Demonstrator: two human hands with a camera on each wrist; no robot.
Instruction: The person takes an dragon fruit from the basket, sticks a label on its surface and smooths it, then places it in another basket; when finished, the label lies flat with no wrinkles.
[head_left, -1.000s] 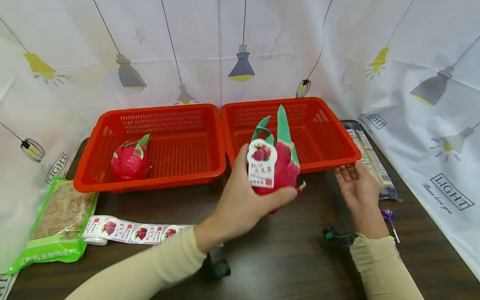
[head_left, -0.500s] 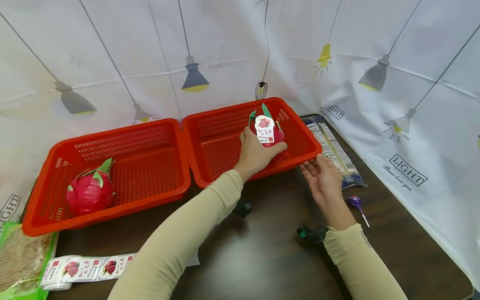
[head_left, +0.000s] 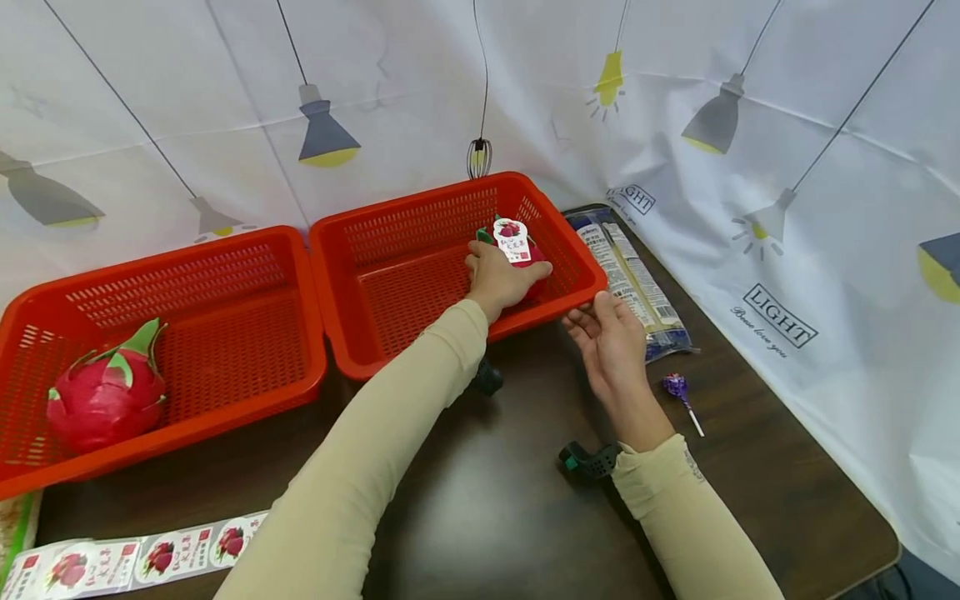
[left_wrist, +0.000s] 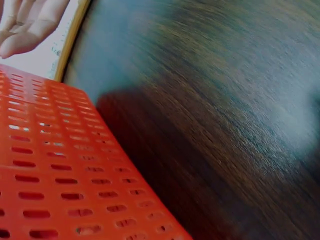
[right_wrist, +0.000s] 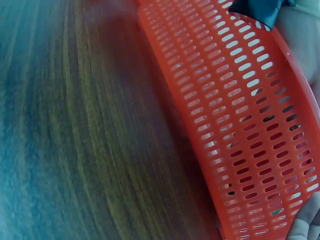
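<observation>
In the head view, my left hand (head_left: 501,277) grips a red dragon fruit (head_left: 534,252) inside the right-hand orange-red basket (head_left: 408,212). A white sticker (head_left: 512,241) with a dragon fruit picture is on the fruit's upper side, and green leaf tips show behind it. At that basket's front right corner, my right hand (head_left: 611,342) lies palm up with relaxed fingers right at the rim. The right wrist view shows its fingers (right_wrist: 306,222) against the slotted wall. Another dragon fruit (head_left: 108,396) sits in the left basket (head_left: 247,387).
A strip of printed stickers (head_left: 112,562) lies at the table's front left, beside a green-edged packet (head_left: 18,529). Right of the baskets are a blue and white packet (head_left: 630,275) and a purple lollipop (head_left: 678,392). The dark table (head_left: 480,508) ends in a rounded right corner.
My left hand has carried the stickered dragon fruit forward and down into the right basket. My right hand stays by the basket's corner. The head view has swung to the right.
</observation>
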